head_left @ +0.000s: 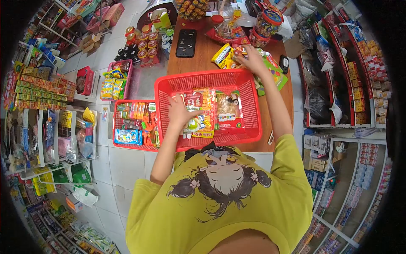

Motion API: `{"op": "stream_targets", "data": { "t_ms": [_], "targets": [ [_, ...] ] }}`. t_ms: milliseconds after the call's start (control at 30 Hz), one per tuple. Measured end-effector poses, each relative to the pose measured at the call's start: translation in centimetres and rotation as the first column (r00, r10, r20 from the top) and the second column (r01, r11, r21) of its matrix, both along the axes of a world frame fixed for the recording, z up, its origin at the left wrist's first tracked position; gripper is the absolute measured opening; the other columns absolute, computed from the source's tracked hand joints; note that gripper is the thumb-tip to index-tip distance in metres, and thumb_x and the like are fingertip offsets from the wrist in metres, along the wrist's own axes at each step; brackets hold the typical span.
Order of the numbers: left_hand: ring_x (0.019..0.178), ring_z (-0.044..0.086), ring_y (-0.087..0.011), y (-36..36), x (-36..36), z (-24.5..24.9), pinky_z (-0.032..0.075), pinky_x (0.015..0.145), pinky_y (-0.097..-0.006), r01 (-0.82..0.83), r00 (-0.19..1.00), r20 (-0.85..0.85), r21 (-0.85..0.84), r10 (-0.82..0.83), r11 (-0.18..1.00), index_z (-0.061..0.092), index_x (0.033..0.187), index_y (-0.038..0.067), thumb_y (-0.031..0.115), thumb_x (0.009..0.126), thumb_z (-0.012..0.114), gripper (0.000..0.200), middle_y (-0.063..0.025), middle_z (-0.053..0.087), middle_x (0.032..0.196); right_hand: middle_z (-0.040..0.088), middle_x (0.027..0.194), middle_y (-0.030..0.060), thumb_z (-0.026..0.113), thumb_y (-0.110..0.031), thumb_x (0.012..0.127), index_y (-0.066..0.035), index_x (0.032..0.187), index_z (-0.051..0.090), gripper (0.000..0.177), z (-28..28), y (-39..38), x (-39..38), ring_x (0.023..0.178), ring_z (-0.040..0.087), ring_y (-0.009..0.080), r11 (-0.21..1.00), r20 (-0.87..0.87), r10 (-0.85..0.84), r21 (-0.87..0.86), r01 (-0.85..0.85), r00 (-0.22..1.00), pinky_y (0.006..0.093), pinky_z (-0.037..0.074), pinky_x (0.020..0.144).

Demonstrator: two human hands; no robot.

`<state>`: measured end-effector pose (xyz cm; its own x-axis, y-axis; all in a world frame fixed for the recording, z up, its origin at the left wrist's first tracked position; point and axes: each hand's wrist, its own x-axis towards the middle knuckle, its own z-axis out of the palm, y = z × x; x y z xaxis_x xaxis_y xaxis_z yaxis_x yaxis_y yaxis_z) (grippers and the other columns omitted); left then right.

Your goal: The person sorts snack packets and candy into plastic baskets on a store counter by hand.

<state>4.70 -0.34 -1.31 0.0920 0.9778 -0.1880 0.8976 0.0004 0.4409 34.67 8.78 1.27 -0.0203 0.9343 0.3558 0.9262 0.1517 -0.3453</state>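
A red plastic basket (pixel 249 127) stands at the front of the wooden table. My left hand (pixel 179 112) is inside it at the left, fingers spread, over a red and white packet (pixel 193 100). Beside that lie a yellow strip of packets (pixel 207 112) and a clear-windowed pack (pixel 227 108). Beyond the basket's far right corner, my right hand (pixel 250 59) reaches onto a small pile, its fingers bent at a red item beside a yellow snack bag (pixel 224 55). Whether those fingers grip it is unclear. A green packet (pixel 272 76) lies under my right forearm.
A black phone (pixel 186 43) lies on the table (pixel 203 63). Candy jars (pixel 268 23) and a pineapple (pixel 192 9) are at the back. A smaller red basket (pixel 135 147) of sweets adjoins on the left. Stocked shelves (pixel 338 144) line both sides.
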Motion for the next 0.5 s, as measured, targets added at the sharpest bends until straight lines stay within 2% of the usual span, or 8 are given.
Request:
{"op": "stream_targets", "data": {
  "t_ms": [67, 100, 167, 200, 267, 333, 400, 500],
  "targets": [
    [0.096, 0.037, -0.0467, -0.6, 0.8, 0.1, 0.040, 0.074, -0.0430, 0.052, 0.998, -0.036, 0.016, -0.051, 0.999, 0.020, 0.117, 0.007, 0.039, 0.040, 0.074, 0.100, -0.0339, 0.021, 0.114, 0.049, 0.090, 0.0157, 0.057, -0.021, 0.067, 0.000, 0.093, 0.047, 0.035, 1.7, -1.3, -3.9, 0.086, 0.047, 0.0307, 0.948, -0.093, 0.226, 0.251, -0.197, 0.970, 0.0352, 0.036, 0.076],
    [0.099, 0.033, -0.0492, -0.5, 0.8, 0.1, 0.040, 0.075, -0.0442, 0.067, 0.995, -0.070, -0.088, -0.073, 0.994, 0.015, 0.120, 0.012, 0.039, 0.038, 0.075, 0.106, -0.0369, 0.012, 0.117, 0.049, 0.091, 0.0156, 0.055, -0.020, 0.068, 0.000, 0.094, 0.047, 0.033, 1.6, -2.5, -5.9, 0.086, 0.047, 0.0297, 0.936, -0.175, 0.285, 0.262, -0.235, 0.942, 0.0343, 0.037, 0.076],
    [0.097, 0.035, -0.0489, -0.1, 0.6, -0.4, 0.040, 0.074, -0.0440, 0.073, 0.996, -0.043, -0.103, -0.077, 0.992, 0.015, 0.120, 0.012, 0.038, 0.038, 0.075, 0.105, -0.0359, 0.014, 0.117, 0.049, 0.094, 0.0142, 0.054, -0.020, 0.071, 0.000, 0.098, 0.045, 0.035, 2.7, -5.9, -9.7, 0.088, 0.047, 0.0246, 0.907, -0.421, 0.338, -0.095, -0.411, 0.842, 0.0314, 0.037, 0.076],
    [0.096, 0.036, -0.0486, 0.1, 0.4, -0.6, 0.041, 0.073, -0.0439, 0.079, 0.997, -0.015, -0.111, -0.081, 0.991, 0.015, 0.120, 0.012, 0.037, 0.038, 0.075, 0.105, -0.0348, 0.015, 0.116, 0.050, 0.093, 0.0128, 0.054, -0.023, 0.072, 0.000, 0.098, 0.045, 0.036, 1.6, -7.0, -11.1, 0.086, 0.049, 0.0226, 0.875, -0.436, 0.404, -0.072, -0.478, 0.804, 0.0309, 0.039, 0.074],
    [0.091, 0.041, -0.0452, 0.4, -0.2, -0.7, 0.042, 0.070, -0.0428, 0.070, 0.997, 0.020, -0.083, -0.069, 0.994, 0.021, 0.116, 0.011, 0.033, 0.040, 0.075, 0.095, -0.0323, 0.025, 0.112, 0.052, 0.082, 0.0104, 0.055, -0.023, 0.072, -0.001, 0.099, 0.045, 0.036, 0.6, -9.2, -13.4, 0.073, 0.051, 0.0155, 0.772, -0.599, 0.365, -0.233, -0.592, 0.712, 0.0269, 0.041, 0.063],
    [0.085, 0.046, -0.0393, 0.8, -1.0, -1.1, 0.042, 0.068, -0.0421, 0.016, 0.990, 0.144, -0.035, -0.011, 0.999, 0.029, 0.106, 0.009, 0.027, 0.043, 0.073, 0.079, -0.0257, 0.038, 0.103, 0.050, 0.070, 0.0030, 0.054, -0.021, 0.073, -0.002, 0.099, 0.044, 0.033, -1.0, -10.3, -14.5, 0.064, 0.048, 0.0083, 0.600, -0.742, 0.180, -0.437, -0.670, 0.646, 0.0213, 0.039, 0.054],
    [0.078, 0.051, -0.0333, 1.5, -1.8, -0.6, 0.041, 0.062, -0.0385, -0.022, 0.963, 0.270, 0.043, 0.010, 0.999, 0.033, 0.091, 0.007, 0.016, 0.048, 0.069, 0.056, -0.0168, 0.051, 0.082, 0.052, 0.071, 0.0094, 0.054, -0.025, 0.072, 0.001, 0.096, 0.043, 0.037, -2.4, -11.8, -15.0, 0.064, 0.051, 0.0157, 0.631, -0.762, 0.082, -0.459, -0.625, 0.643, 0.0277, 0.041, 0.057],
    [0.070, 0.052, -0.0320, 1.7, -2.1, 0.1, 0.040, 0.058, -0.0351, -0.126, 0.924, 0.361, -0.024, 0.126, 0.992, 0.031, 0.087, 0.005, 0.010, 0.049, 0.067, 0.053, -0.0159, 0.050, 0.076, 0.052, 0.079, 0.0116, 0.053, -0.028, 0.073, 0.004, 0.101, 0.040, 0.045, -2.8, -13.4, -15.3, 0.071, 0.051, 0.0169, 0.576, -0.774, 0.052, -0.493, -0.652, 0.631, 0.0278, 0.041, 0.062]
  ]
}}
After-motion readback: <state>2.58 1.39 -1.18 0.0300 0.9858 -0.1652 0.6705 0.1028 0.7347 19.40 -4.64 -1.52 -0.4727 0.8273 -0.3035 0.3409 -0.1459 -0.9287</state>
